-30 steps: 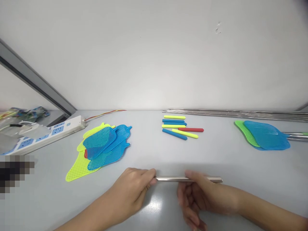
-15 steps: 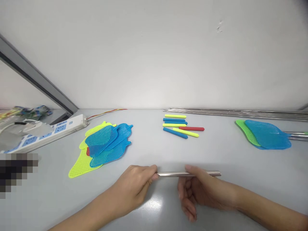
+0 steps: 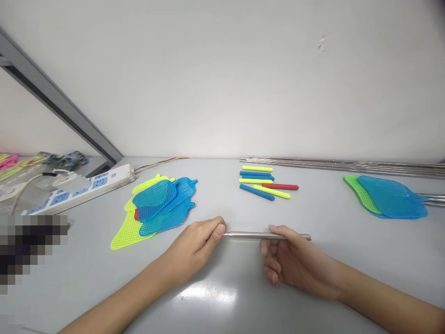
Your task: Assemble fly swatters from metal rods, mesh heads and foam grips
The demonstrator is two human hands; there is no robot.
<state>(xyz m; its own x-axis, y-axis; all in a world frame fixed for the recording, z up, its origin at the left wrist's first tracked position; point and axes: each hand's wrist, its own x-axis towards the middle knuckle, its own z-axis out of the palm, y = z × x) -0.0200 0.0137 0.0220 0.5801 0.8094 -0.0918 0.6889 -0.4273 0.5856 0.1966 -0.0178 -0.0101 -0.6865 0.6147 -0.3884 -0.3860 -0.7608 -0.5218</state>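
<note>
Two bare hands held a shiny metal tube [image 3: 243, 235] level across the front of a grey table [image 3: 215, 204]. The left hand [image 3: 196, 248] gripped its left end closely between thumb and fingers. The right hand [image 3: 299, 262] held it more loosely: the thumb lay along the top, the fingers curled below, and the tube's right end poked out beyond the thumb. Whether the tube touched the table could not be told.

Behind the hands, near the middle, lay a loose group of yellow, blue and red sticks [image 3: 257, 181]. To the left was an overlapping pile of yellow and blue fly-swatter heads [image 3: 163, 208], with a bit of red showing, and beyond it a white power strip [image 3: 120, 177]. To the right lay blue and green swatters [image 3: 389, 197]. Long thin metal rods [image 3: 333, 164] ran along the wall [image 3: 208, 83].
</note>
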